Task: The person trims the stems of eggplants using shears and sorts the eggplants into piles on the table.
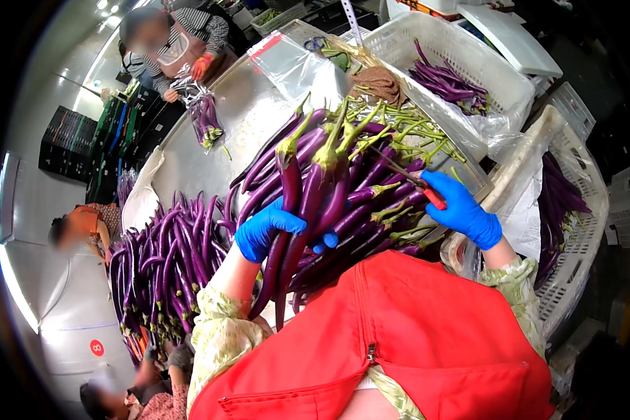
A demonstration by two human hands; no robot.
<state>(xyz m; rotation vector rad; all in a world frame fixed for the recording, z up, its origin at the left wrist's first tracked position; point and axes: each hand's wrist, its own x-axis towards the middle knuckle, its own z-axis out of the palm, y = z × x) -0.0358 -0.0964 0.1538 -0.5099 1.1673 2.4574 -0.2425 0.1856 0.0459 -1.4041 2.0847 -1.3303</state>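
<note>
Several long purple eggplants [309,199] with green stems pointing up are gripped in my left hand [269,229], which wears a blue glove. My right hand [460,211], also blue-gloved, is closed around the red handles of scissors [432,196], whose blades point up and left toward the stems. Under and between my hands lies a pile of loose eggplants [392,189]. Cut green stem pieces [427,136] are scattered behind the pile. The left hand's fingertips show partly below the held eggplants.
A second eggplant heap [171,259] covers the table's left part. White crates [392,42] stand at the back and right [584,210]. A brown cloth [378,85] and clear plastic bags [297,70] lie at the back. Across the metal table [241,94], a person holds bagged eggplants [204,119]; other people are at left.
</note>
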